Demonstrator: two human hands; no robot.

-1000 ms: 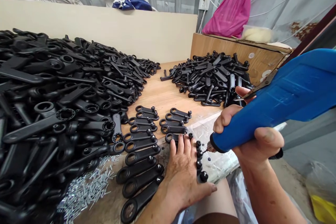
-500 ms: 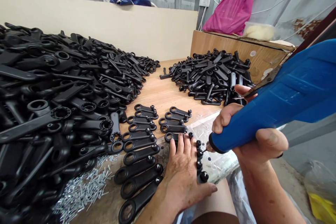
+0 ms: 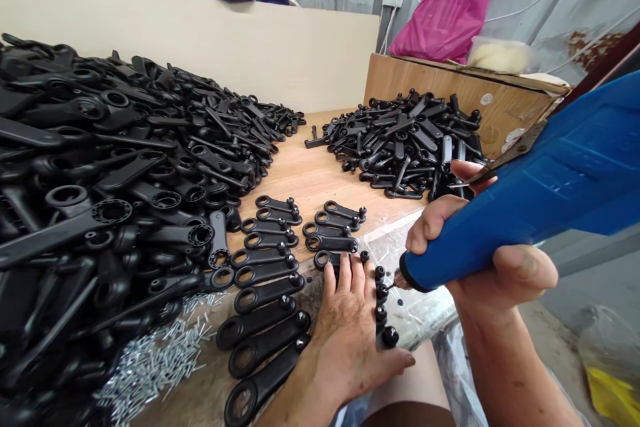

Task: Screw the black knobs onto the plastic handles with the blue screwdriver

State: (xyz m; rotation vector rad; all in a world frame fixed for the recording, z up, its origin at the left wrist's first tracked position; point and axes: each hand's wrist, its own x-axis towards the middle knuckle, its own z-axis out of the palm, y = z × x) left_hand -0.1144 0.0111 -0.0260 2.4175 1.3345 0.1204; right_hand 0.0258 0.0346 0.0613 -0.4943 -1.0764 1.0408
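- While the left hand [image 3: 347, 327] is lying flat with its fingers slightly apart, it is covering part of the right column of black handles [image 3: 331, 244]; it is seemingly pressing them down, not closing around anything.
- The right hand [image 3: 487, 263] is gripping a blue power driver [image 3: 505, 180], fingers and thumb wrapped on both sides of its body.
- The driver's thin bit [image 3: 392, 287] is pointing at one small knob [image 3: 383, 291], just beyond the left fingers; whether a screw is turning there, I cannot tell.
- The left column of black handles [image 3: 273, 295] is lying beside the hand, and most of its knobs are showing a silvery spot. I am judging that screws are sitting there, but how deep is too small to see.
- Loose silver screws [image 3: 160, 360] are lying to the left, so supply is remaining.
- A large heap of black handles [image 3: 125, 153] is spreading behind them; many seem to be waiting.
- Farther right, a smaller heap [image 3: 405, 140] is resting before a wooden box [image 3: 425, 77]; perhaps these are finished, but I am not certain.
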